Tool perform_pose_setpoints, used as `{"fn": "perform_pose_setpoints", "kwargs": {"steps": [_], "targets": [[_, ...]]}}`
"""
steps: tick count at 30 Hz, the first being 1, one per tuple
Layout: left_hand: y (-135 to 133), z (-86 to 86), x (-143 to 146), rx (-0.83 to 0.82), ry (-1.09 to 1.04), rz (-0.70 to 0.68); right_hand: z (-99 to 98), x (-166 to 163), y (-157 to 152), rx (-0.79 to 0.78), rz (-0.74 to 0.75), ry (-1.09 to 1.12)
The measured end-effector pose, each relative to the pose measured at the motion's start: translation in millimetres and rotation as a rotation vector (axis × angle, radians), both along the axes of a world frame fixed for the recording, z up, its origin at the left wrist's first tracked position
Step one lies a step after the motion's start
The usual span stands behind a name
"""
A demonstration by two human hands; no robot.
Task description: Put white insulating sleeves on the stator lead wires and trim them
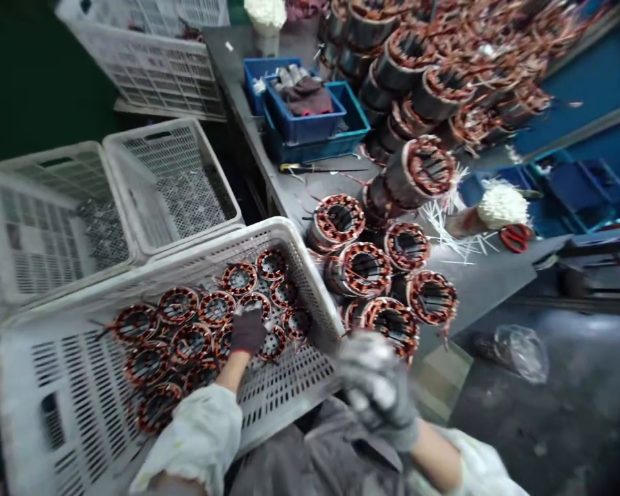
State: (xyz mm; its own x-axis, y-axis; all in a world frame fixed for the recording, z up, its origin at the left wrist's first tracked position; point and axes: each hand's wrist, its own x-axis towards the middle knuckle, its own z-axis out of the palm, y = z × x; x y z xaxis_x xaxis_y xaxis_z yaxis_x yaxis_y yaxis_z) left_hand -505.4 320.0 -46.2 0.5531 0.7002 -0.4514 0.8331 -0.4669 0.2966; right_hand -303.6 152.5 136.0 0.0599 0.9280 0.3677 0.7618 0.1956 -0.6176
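Note:
My left hand [248, 331], in a dark glove, reaches down into a white slotted crate [56, 386] and rests on copper-wound stators [186, 331] that lie side by side on its bottom. Its fingers curl over one stator near the crate's right wall, though the grip itself is hidden. My right hand [377, 386], in a grey-white glove, hovers blurred above my lap, just right of the crate's corner and close to a stator [393, 320] at the table's near edge. Its fingers look bunched, and nothing shows in them.
More stators [364, 265] stand on the grey table [486, 282], with a large heap [444, 69] behind. Two white crates [108, 200] sit left of mine. Blue bins [310, 117], white ties [501, 203] and red scissors [517, 236] lie on the table. A plastic bag [517, 348] is on the floor.

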Motion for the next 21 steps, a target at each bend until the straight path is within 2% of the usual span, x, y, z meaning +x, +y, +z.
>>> {"fn": "perform_pose_setpoints", "kwargs": {"steps": [2, 3, 4, 6, 8, 10, 13, 16, 21], "targets": [[5.2, 45.9, 16.8, 0.126, -0.055, 0.026, 7.5, 61.7, -25.6, 0.016, -0.486, -0.167], [3.9, 75.5, 30.6, 0.215, -0.13, 0.035, 4.7, 90.2, -34.3, -0.029, -0.652, -0.241], [-0.7, 106.8, 48.5, 0.314, -0.242, 0.023, -1.0, 114.6, -40.3, -0.113, -0.736, -0.271], [-17.9, 164.5, 95.0, 0.375, -0.401, -0.127, -15.5, 147.9, -45.9, -0.349, -0.683, -0.314], [-39.7, 201.0, 148.0, 0.301, -0.4, -0.301, -26.4, 161.8, -47.6, -0.536, -0.524, -0.373], [-56.4, 209.8, 195.0, 0.207, -0.236, -0.376, -30.5, 164.7, -50.1, -0.607, -0.406, -0.442], [-63.2, 190.5, 236.4, 0.161, -0.002, -0.376, -31.3, 166.7, -55.5, -0.606, -0.337, -0.457], [-58.4, 171.7, 245.5, 0.185, 0.093, -0.334, -36.0, 174.9, -56.0, -0.628, -0.334, -0.425], [-54.6, 171.0, 242.0, 0.18, 0.148, -0.25, -47.5, 191.1, -50.3, -0.636, -0.302, -0.36]]}}
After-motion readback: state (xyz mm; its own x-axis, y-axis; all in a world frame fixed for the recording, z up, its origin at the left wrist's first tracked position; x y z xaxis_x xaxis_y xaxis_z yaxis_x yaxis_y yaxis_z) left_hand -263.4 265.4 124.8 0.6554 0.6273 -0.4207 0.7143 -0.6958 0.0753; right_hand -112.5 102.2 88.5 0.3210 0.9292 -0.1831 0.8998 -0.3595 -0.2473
